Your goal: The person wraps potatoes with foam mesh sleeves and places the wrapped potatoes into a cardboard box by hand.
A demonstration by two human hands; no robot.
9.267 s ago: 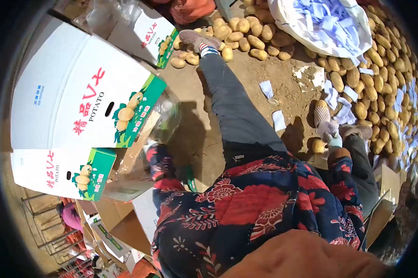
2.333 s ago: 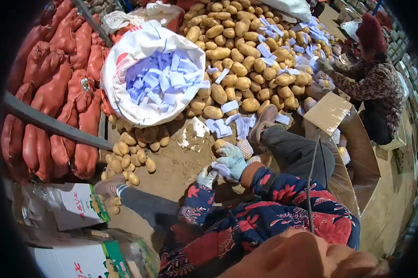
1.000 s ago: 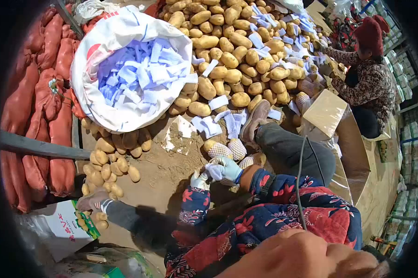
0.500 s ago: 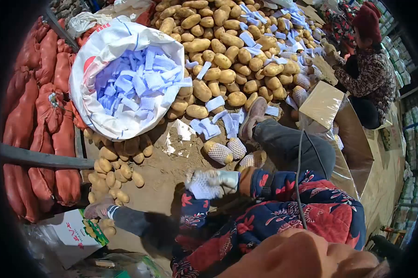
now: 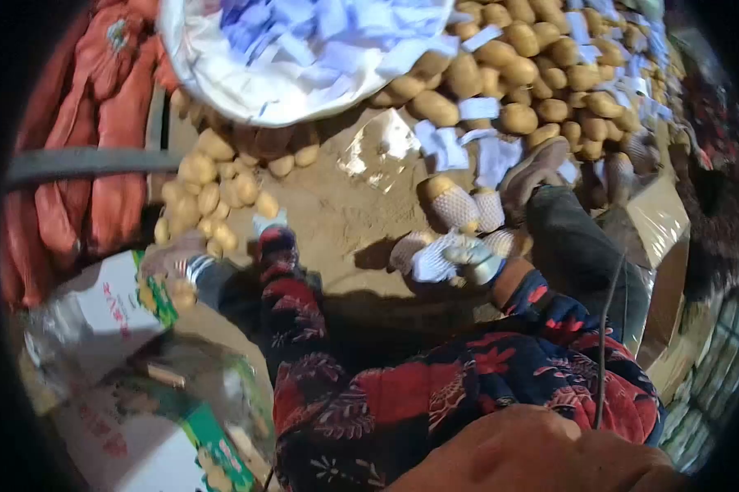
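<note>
My left hand (image 5: 269, 221), in a pale glove, reaches forward beside the pile of small potatoes (image 5: 208, 190). Its fingers are too small and blurred to make out. My gloved right hand (image 5: 474, 256) is closed on a pale foam net (image 5: 433, 259), low over the ground at centre right. Next to the net lies a netted potato (image 5: 407, 251). Beyond that hand, another netted potato (image 5: 453, 203) rests near my shoe (image 5: 536, 174). Loose bluish foam nets (image 5: 497, 157) lie on the ground before the large potato heap (image 5: 518, 66).
A white sack (image 5: 279, 111) of foam nets stands at the top. Red sacks (image 5: 123, 107) and a metal bar (image 5: 90, 161) are at the left. Potato cartons (image 5: 111, 307) lie lower left. An open cardboard box (image 5: 660, 215) is at the right, with a blurred person (image 5: 718, 189) behind.
My left hand has left my right hand and moved forward and left to the small potatoes. My right hand has shifted right with the foam net. The view has turned downward.
</note>
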